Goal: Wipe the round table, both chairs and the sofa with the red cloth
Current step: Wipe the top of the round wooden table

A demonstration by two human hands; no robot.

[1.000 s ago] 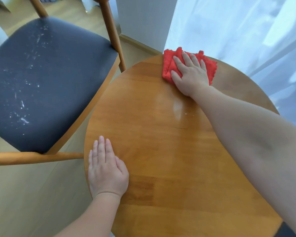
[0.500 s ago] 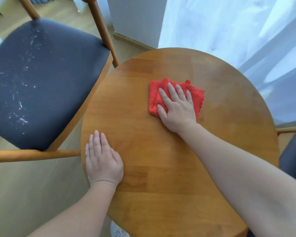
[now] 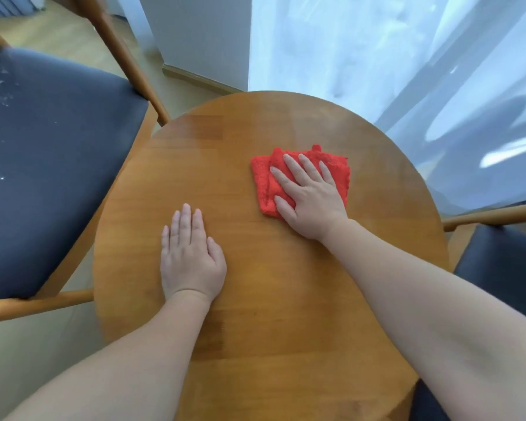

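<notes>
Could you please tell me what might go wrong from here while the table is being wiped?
The folded red cloth lies bunched under the flat right hand, so it may miss strips near the rim of the round wooden table.
The left hand rests flat on the tabletop; the patch beneath it could go unwiped.
The dark chair seat on the left carries white specks that one pass may only smear.

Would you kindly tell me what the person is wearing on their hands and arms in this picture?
Nothing that shows. The left hand and the right hand are both bare, with no gloves, rings, watch or bracelet. No sleeve is in view above either wrist, right to the picture's edge. The nails look unpainted.
</notes>
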